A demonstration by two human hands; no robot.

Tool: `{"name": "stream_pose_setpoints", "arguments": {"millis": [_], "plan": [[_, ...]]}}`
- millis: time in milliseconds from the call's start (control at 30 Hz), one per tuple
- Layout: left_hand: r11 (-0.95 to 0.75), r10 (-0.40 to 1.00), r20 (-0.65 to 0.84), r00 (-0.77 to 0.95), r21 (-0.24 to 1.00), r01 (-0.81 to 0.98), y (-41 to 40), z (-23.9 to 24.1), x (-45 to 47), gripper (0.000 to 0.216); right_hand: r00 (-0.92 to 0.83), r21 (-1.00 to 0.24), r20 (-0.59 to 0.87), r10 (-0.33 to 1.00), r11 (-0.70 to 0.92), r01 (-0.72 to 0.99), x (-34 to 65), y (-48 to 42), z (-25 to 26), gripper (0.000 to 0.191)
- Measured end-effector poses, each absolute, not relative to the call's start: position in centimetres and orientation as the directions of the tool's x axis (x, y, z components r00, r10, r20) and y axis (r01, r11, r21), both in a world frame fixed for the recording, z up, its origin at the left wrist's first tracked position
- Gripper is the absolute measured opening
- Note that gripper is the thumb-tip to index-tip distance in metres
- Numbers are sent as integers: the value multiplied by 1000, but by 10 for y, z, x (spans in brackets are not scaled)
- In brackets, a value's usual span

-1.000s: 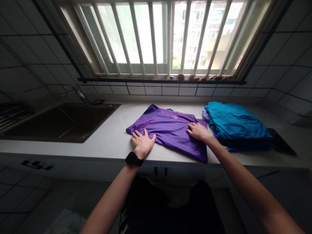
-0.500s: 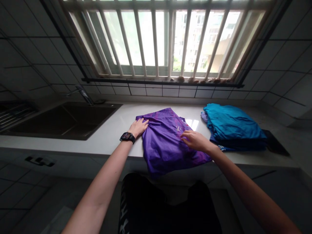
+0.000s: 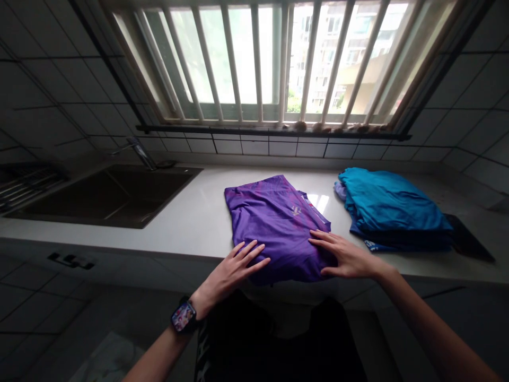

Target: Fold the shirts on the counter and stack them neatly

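Observation:
A purple shirt (image 3: pixel 274 217) lies partly folded on the white countertop (image 3: pixel 178 212), its near part hanging over the front edge. Its collar and a small light logo show on the right side. My left hand (image 3: pixel 234 268), with a watch (image 3: pixel 183 315) on the wrist, rests on the shirt's near left part with fingers spread. On the near right part lies my right hand (image 3: pixel 344 254), fingers apart and flat on the fabric. Neither hand grips the cloth.
A stack of folded clothes (image 3: pixel 393 204), blue on top, stands at the right, beside a dark flat item (image 3: pixel 471 239). To the left are a sink (image 3: pixel 107 196), a faucet (image 3: pixel 141 153) and a rack (image 3: pixel 27 185). A barred window (image 3: pixel 258 63) is behind the counter.
My left hand has moved from the shirt's far left edge to its near left part. My right hand has shifted down and right onto the shirt. The shirt's left side looks flatter.

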State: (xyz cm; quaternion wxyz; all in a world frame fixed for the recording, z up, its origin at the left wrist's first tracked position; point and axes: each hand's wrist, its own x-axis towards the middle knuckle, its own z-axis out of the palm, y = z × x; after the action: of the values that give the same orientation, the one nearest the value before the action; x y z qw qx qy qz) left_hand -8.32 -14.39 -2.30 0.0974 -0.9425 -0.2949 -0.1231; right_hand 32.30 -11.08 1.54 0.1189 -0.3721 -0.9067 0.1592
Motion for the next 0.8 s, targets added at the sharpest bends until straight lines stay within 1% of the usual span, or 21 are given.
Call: {"name": "stream_pose_setpoints", "arguments": {"millis": [67,100,133,200,267,333,433,500,567,633,667,733,800], "plan": [[-777,496,363,789,-221,590,-143,-39,-82,71,-695,-335,56,717,669,663,324,-116,9,109],[-776,464,405,788,-244,582,-142,-44,-80,68,-699,-318,38,714,672,669,324,-118,5,118],[-783,434,446,783,-242,572,-140,-47,-79,64,-707,-305,27,706,680,667,325,-119,3,124],[-807,407,538,738,-168,567,-140,-48,-77,55,-727,-285,29,687,702,652,328,-122,0,125],[-816,450,612,650,-12,577,-141,-44,-75,46,-736,-250,60,674,724,643,329,-127,-1,120],[-799,534,644,547,173,576,-141,-37,-75,39,-729,-196,108,676,733,651,327,-132,-2,110],[-705,689,591,420,411,578,-140,-24,-75,35,-704,-132,208,679,733,668,313,-139,-5,84],[-620,775,519,361,511,596,-139,-15,-77,38,-683,-133,301,665,739,661,301,-140,-6,61],[-560,823,465,327,563,608,-140,-5,-78,40,-630,-191,411,659,738,647,291,-140,-6,44],[-536,839,453,301,591,603,-144,3,-80,42,-533,-325,497,685,716,618,285,-140,-2,35],[-531,841,460,284,602,596,-147,8,-81,42,-479,-407,509,715,690,598,283,-140,1,34],[-517,846,480,234,630,579,-154,16,-82,39,-390,-557,476,788,614,559,281,-140,11,34],[-470,867,477,146,682,561,-158,25,-83,30,-334,-649,422,843,538,538,278,-139,25,32]]}}
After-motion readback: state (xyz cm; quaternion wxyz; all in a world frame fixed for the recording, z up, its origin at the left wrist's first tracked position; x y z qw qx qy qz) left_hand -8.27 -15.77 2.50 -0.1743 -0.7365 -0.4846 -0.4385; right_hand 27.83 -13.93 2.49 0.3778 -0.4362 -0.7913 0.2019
